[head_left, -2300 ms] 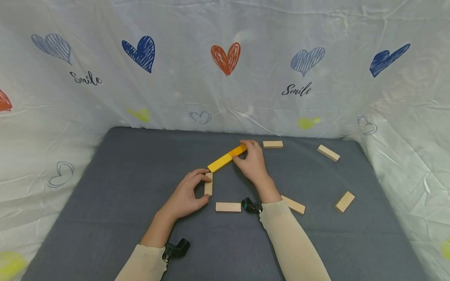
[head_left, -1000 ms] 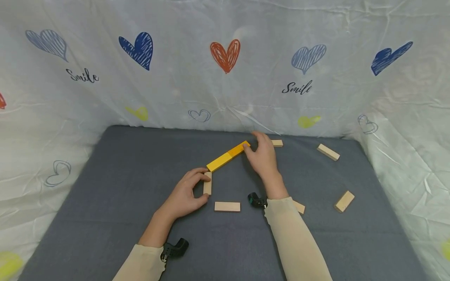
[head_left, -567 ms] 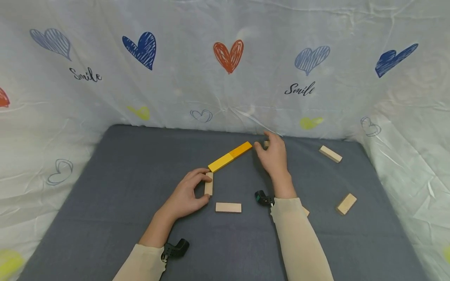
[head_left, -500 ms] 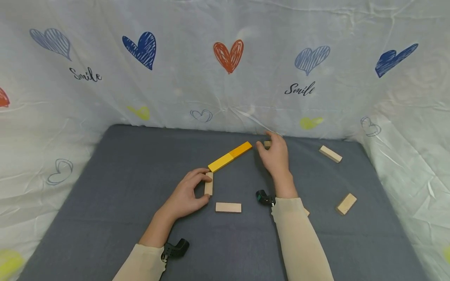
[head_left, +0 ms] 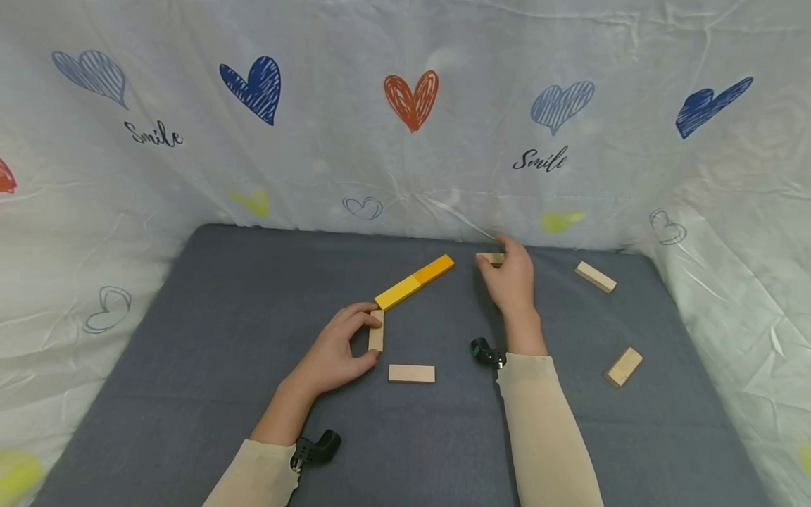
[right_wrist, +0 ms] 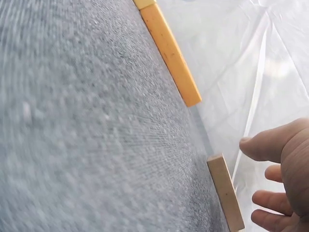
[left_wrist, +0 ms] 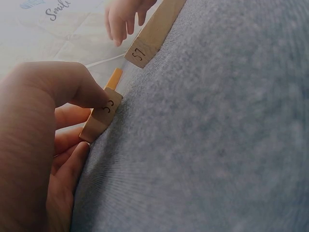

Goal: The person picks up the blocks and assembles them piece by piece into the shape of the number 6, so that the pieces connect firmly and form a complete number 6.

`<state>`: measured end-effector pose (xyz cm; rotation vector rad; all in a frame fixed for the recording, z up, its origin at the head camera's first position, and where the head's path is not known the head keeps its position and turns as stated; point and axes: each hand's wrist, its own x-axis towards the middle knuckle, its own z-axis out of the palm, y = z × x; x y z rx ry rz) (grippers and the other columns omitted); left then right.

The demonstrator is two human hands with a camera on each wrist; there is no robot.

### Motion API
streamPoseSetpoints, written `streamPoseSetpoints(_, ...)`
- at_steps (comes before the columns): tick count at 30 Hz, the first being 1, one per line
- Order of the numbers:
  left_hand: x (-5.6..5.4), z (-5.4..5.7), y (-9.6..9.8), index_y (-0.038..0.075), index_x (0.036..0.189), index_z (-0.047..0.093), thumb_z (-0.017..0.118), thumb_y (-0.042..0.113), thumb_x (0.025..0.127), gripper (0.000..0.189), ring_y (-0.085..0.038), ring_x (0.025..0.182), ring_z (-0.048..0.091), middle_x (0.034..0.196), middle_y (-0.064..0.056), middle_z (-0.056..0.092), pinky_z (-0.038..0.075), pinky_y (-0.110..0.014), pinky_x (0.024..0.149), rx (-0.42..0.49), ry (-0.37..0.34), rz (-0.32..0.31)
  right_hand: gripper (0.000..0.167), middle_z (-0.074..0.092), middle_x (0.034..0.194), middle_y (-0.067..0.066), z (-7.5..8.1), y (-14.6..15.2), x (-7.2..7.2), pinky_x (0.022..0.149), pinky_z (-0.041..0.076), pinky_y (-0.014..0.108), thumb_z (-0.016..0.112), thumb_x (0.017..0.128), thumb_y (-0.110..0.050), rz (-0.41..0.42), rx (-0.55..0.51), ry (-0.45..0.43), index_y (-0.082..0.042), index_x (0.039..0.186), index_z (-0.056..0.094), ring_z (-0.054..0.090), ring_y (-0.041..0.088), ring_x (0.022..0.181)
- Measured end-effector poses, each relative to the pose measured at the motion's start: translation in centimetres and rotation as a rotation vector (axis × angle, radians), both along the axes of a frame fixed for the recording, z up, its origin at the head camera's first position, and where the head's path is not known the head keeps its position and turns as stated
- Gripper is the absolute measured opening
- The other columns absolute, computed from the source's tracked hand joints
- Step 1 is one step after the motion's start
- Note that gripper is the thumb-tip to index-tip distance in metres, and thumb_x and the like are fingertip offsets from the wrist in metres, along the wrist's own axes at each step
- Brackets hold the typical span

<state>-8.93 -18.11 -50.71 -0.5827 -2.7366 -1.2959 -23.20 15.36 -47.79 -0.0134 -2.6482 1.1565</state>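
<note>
My left hand (head_left: 336, 352) holds a plain wooden block (head_left: 376, 332) lengthwise between thumb and fingers on the grey cloth; a handwritten number marks its end (left_wrist: 108, 107) in the left wrist view. From its far end a yellow block (head_left: 397, 293) and an orange block (head_left: 434, 269) run end to end, slanting back and right. My right hand (head_left: 512, 278) is over another plain wooden block (head_left: 495, 258) near the back edge, thumb and fingers spread. In the right wrist view the fingers stand apart from that block (right_wrist: 226, 193).
One more plain block (head_left: 412, 374), with a number on its end, lies in front of the left hand. Two others lie at the right: one block (head_left: 595, 277) farther back, one block (head_left: 624, 366) nearer. A white sheet (head_left: 355, 162) with printed hearts hangs behind the table.
My right hand has let go of the orange block and moved right to the plain block at the back. The left hand keeps its hold in the same place.
</note>
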Motion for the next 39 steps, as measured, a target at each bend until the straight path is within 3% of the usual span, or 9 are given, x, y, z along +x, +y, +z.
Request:
streamPoseSetpoints(16,-0.1,0.0,0.0,0.016,0.131,0.071,0.085,0.013,0.092,0.041,-0.029,0.151,0.047,0.161,-0.002,0.053,0.045,-0.055,0.119,-0.012,-0.008,-0.006,0.068,0.053,0.158,0.025,-0.6,0.3,-0.4,0.116,0.045,0.059,0.078,0.102,-0.025,0.007,0.020,-0.072,-0.001,0.160,0.051,0.052,0.045,0.141)
streamPoseSetpoints(39,0.0,-0.1,0.0,0.015,0.130,0.072,0.086,0.012,0.090,0.042,-0.028,0.149,0.049,0.160,-0.002,0.054,0.046,-0.055,0.118,0.000,0.009,-0.001,0.070,0.052,0.160,0.024,-1.1,0.2,-0.7,0.116,0.044,0.059,0.078,0.101,-0.027,-0.019,0.045,-0.099,-0.001,0.160,0.051,0.053,0.045,0.141)
